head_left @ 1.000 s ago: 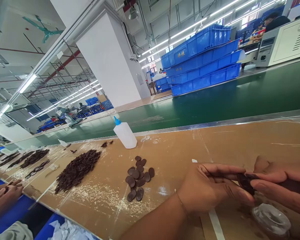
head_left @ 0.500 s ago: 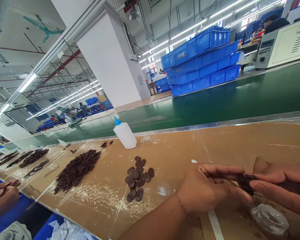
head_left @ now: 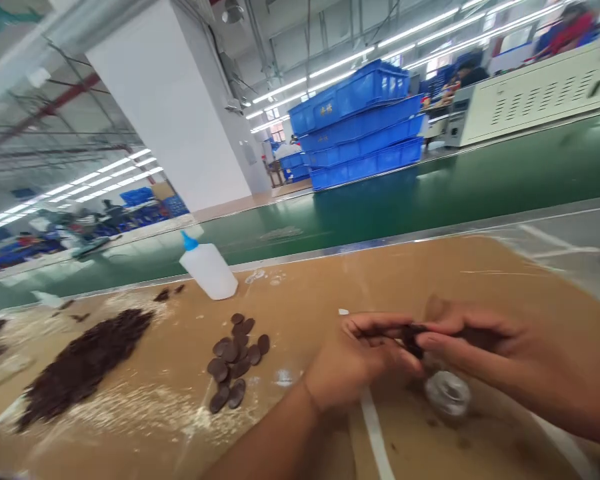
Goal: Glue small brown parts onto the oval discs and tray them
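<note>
Over the brown tabletop, my left hand (head_left: 357, 360) is closed, gripping a dark brown piece (head_left: 411, 340) between thumb and fingers. My right hand (head_left: 480, 343) pinches the same piece from the other side. Fingers cover most of it, and the picture is a little blurred, so its full outline is hidden. Just below my right hand stands a small clear round container (head_left: 447, 393). Left of my left hand lies a loose group of dark brown oval discs (head_left: 240, 357), some overlapping.
A white squeeze bottle (head_left: 210, 272) with a blue tip stands behind the discs. Farther left is a heap of small dark pieces (head_left: 87, 370) among pale crumbs. A green conveyor belt (head_left: 370, 207) runs behind the table, with stacked blue crates (head_left: 360, 130) beyond it.
My view has turned to the right, so the table things sit farther left in the picture. Another person's hands at the left edge have left view. Both my hands still hold the dark piece.
</note>
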A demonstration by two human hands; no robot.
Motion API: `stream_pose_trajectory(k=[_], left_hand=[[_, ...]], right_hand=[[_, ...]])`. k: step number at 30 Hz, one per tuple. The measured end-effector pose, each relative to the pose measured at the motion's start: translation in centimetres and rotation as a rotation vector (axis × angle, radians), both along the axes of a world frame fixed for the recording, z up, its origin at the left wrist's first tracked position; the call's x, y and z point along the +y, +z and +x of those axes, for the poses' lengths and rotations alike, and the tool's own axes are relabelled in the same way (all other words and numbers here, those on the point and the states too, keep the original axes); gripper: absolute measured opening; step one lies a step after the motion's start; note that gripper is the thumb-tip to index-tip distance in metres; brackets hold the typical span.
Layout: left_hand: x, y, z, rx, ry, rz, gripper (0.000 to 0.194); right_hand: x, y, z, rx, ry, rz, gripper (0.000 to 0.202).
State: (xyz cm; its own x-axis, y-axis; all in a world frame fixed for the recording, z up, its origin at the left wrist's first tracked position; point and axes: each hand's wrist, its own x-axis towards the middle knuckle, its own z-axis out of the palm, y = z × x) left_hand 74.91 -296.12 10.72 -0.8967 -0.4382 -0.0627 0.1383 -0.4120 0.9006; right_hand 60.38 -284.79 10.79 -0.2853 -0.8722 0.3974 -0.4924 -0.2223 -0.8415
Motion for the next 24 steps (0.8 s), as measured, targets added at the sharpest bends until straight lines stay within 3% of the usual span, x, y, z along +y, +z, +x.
stream_pose_trajectory(k=[6, 12, 24], left_hand=[[-0.3, 0.4, 0.1, -0.026, -0.009, -0.12, 0.037], [-0.7, 0.0, 0.2, -0.034, -0.033, -0.194, 0.036], [-0.8, -0.2, 0.0, -0.032, -0.028, -0.19, 0.038]], right_hand=[[0.4, 1.4, 0.4, -0.163, 0.052, 0.022, 0.026], [0.3, 1.4, 0.7, -0.351, 0.114, 0.031, 0.021], [0.2, 1.2, 0.8, -0.533, 0.16, 0.036, 0.019]])
